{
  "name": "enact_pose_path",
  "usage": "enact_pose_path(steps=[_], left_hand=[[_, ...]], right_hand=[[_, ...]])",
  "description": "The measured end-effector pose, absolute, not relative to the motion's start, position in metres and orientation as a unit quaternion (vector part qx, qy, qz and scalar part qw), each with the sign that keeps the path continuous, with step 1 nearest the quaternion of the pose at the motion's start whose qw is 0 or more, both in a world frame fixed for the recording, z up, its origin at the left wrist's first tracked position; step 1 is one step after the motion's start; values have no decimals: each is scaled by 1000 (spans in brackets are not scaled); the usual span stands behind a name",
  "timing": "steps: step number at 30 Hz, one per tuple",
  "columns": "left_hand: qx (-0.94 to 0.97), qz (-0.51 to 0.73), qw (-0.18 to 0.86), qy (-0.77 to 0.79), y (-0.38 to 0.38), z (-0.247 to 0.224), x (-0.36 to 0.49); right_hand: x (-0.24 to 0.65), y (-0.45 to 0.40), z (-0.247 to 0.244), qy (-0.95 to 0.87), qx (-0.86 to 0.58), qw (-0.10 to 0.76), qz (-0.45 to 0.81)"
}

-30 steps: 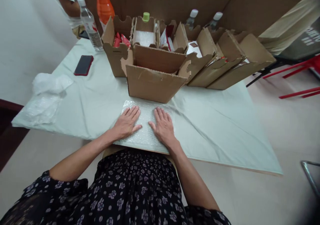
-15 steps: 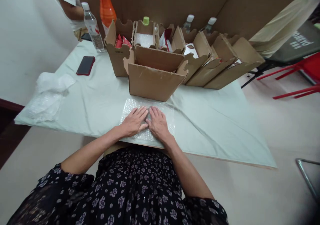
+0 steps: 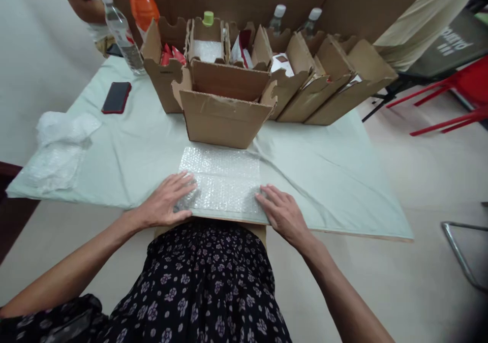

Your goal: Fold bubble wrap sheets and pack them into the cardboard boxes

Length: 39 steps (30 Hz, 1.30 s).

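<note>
A sheet of clear bubble wrap (image 3: 224,180) lies flat at the table's front edge, with a crease running across it. My left hand (image 3: 168,200) rests at its left edge, fingers spread and fingertips on the plastic. At the opposite edge is my right hand (image 3: 280,208), its fingers stretched out and touching the sheet's side. Neither hand grips anything. Just behind the sheet stands an open cardboard box (image 3: 224,119); its inside is mostly hidden.
Several cardboard file boxes (image 3: 316,89) with packets in them line the back. Crumpled bubble wrap (image 3: 57,150) and a phone (image 3: 116,97) lie on the left. A water bottle (image 3: 122,35) and an orange bottle (image 3: 143,5) stand behind. Another person's arm (image 3: 82,2) shows at upper left.
My hands have moved apart from the middle of the bubble wrap to its left and right edges, uncovering the sheet. The view has shifted slightly.
</note>
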<state>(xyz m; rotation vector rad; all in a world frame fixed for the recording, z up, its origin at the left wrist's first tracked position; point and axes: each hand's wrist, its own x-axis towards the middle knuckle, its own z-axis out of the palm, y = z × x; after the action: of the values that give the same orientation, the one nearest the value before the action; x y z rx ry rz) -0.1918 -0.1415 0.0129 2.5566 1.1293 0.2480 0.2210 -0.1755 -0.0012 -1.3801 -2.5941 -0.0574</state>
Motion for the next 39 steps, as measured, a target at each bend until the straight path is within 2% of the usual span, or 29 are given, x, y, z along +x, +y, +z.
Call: enact_pose_path(steps=[3, 9, 13, 17, 23, 26, 32, 39], left_hand=[[910, 66, 188, 365, -142, 12, -171], [884, 120, 229, 390, -128, 17, -176], [809, 216, 290, 463, -114, 16, -181], [712, 280, 346, 543, -101, 10, -169], [641, 305, 358, 607, -88, 15, -151], [643, 276, 334, 632, -78, 17, -147], [710, 97, 220, 662, -67, 16, -139], [732, 17, 80, 676, -70, 25, -142]], right_hand=[[203, -163, -8, -892, -429, 142, 27], [197, -153, -7, -746, -506, 349, 258], [206, -154, 0, -591, -572, 396, 408], [211, -158, -3, -533, -548, 425, 486], [198, -155, -6, -502, -627, 430, 413], [191, -145, -6, -511, -685, 396, 337], [187, -144, -5, -591, -741, 247, 202], [200, -134, -6, -618, -742, 230, 119]])
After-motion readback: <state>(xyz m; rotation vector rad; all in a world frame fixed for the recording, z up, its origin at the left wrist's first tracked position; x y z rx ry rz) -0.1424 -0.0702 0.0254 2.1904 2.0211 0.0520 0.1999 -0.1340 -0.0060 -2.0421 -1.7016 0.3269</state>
